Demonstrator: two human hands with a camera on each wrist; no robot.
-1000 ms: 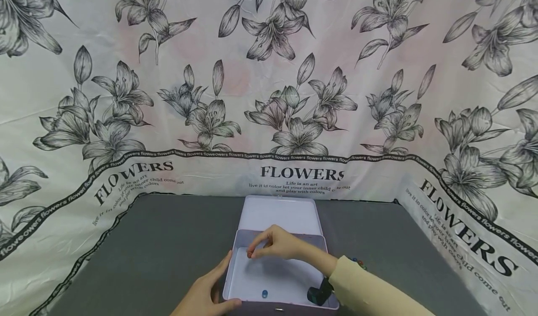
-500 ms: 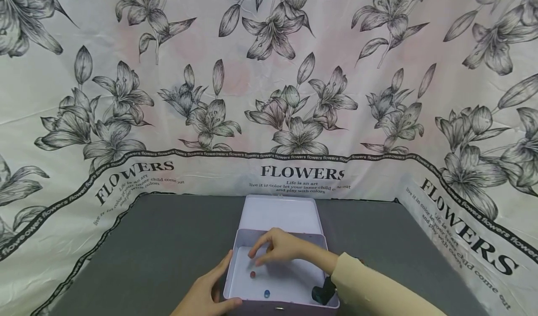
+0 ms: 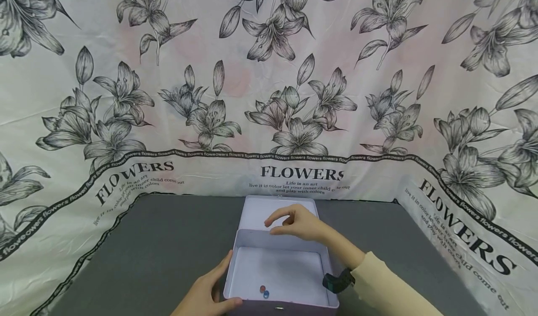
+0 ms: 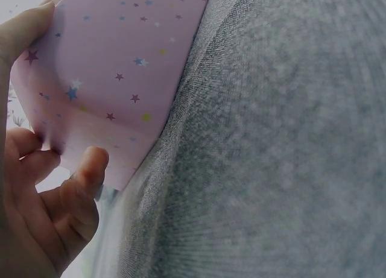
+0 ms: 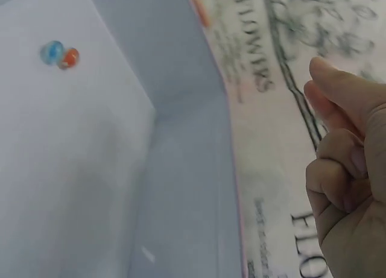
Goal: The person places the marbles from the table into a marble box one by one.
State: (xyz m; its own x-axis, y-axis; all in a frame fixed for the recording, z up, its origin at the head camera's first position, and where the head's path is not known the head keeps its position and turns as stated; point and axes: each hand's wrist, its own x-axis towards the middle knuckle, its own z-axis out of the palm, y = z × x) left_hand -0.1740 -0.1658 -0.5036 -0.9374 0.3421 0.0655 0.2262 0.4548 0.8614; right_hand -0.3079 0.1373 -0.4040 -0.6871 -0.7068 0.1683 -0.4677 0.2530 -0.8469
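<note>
A rounded red bead [image 3: 262, 289] and a glossy blue bead [image 3: 266, 294] lie side by side near the front edge inside a smooth, star-printed box [image 3: 290, 269]. The left hand [image 3: 206, 290] grips its near-left corner; the right hand [image 3: 299, 222], fingers released, hovers by its far edge. Beneath spreads grainy grey desk covering [image 3: 168, 241].

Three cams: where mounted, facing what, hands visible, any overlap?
Head: on the head, facing forward and down at the open lilac rectangular box; left hand and right hand show.
Left wrist: on that wrist, facing the box's pink star-printed outside; left hand shows.
Right wrist: on that wrist, looking into the box; right hand shows.
Shared: head and right wrist both show the small round blue ball and small red-orange ball.
</note>
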